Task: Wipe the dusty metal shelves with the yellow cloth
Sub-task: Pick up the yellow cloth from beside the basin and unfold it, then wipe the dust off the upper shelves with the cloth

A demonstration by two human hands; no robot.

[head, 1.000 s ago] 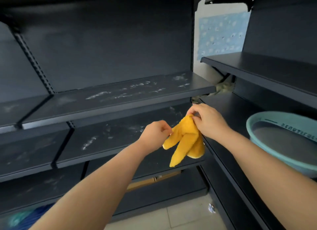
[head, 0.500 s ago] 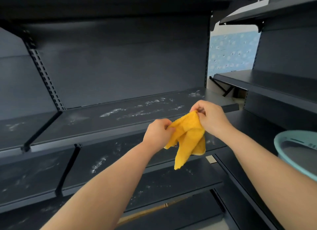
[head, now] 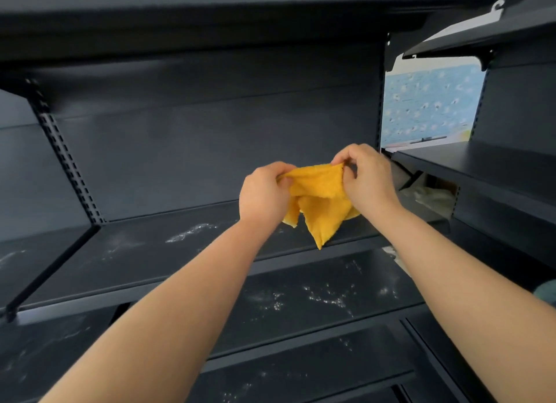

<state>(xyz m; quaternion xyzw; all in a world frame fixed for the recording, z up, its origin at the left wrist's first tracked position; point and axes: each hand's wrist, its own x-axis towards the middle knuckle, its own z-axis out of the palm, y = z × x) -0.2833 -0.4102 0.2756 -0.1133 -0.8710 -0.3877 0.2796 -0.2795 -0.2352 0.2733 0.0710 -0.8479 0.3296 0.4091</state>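
Observation:
A yellow cloth [head: 320, 202] hangs in the air in front of dark metal shelving, its folds drooping to a point. My left hand [head: 263, 195] pinches its left top edge and my right hand [head: 368, 180] pinches its right top edge, stretching the top between them. Behind and below the cloth runs a dark shelf [head: 144, 252] with white dust streaks. A lower shelf [head: 316, 300] below it carries scattered white dust specks.
A slotted upright [head: 64, 159] and a slanted bracket [head: 51, 267] divide the shelving on the left. Another dark shelf unit [head: 487, 165] stands at the right. A blue patterned wall [head: 430, 107] shows through the gap. A teal basin's edge [head: 546, 293] peeks in at far right.
Both hands have risen with the cloth and spread its top edge apart. The view has tilted upward, so the teal basin has slid almost out of sight.

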